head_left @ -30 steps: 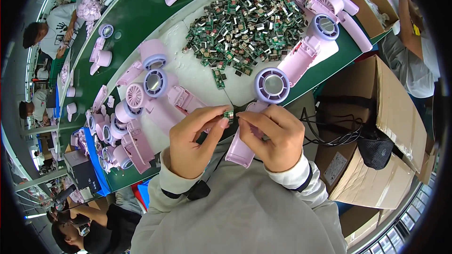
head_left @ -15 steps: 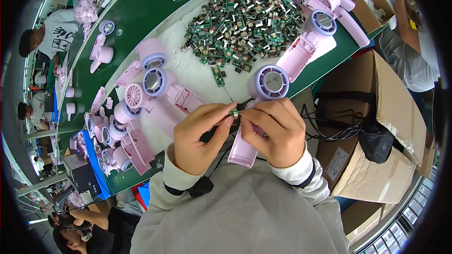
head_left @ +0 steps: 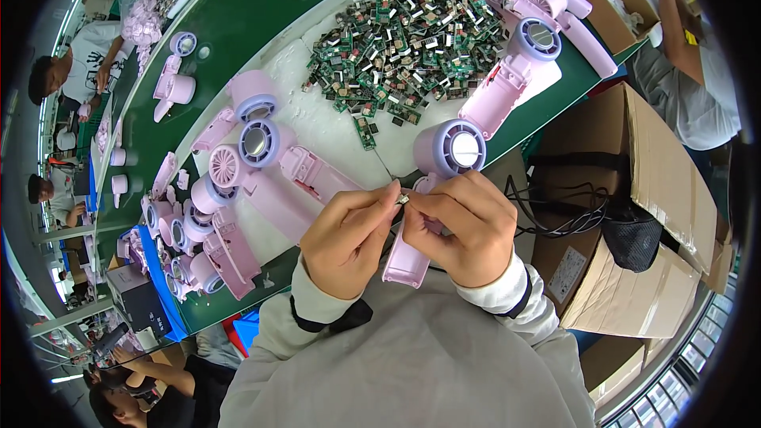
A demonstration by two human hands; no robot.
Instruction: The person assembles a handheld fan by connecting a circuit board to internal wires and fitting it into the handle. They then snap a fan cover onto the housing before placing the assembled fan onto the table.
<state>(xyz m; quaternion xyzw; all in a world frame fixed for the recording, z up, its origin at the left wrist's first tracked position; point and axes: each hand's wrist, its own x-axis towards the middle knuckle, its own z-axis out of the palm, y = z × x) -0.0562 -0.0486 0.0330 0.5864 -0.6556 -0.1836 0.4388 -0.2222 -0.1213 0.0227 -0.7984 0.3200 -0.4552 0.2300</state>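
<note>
My left hand [head_left: 342, 239] is closed, thumb and forefinger pinching a small circuit board [head_left: 403, 199]. Most of the board is hidden by fingers; a pale metallic bit shows. My right hand [head_left: 469, 230] is closed too, its fingertips meeting the board from the other side. Beneath the right hand lies a pink handheld fan [head_left: 408, 257], its round lilac-rimmed head beyond the knuckles and its open, hollow handle pointing toward me. Whether the right fingers also grip the fan is hidden. Just beyond the hands, a large heap of green circuit boards [head_left: 412, 40] covers the white work surface.
More pink fans with opened handles [head_left: 265, 143] lie left of my hands, others [head_left: 527, 47] at the far right. A blue bin edge [head_left: 158, 277] stands at left. Cardboard boxes [head_left: 634, 190] and black cables [head_left: 567, 206] are on the right. Co-workers sit across and beside the bench.
The small board has turned between my fingertips, so its green face shows less. My left hand has shifted slightly right and rolled. The fan head under my right hand has tilted a little.
</note>
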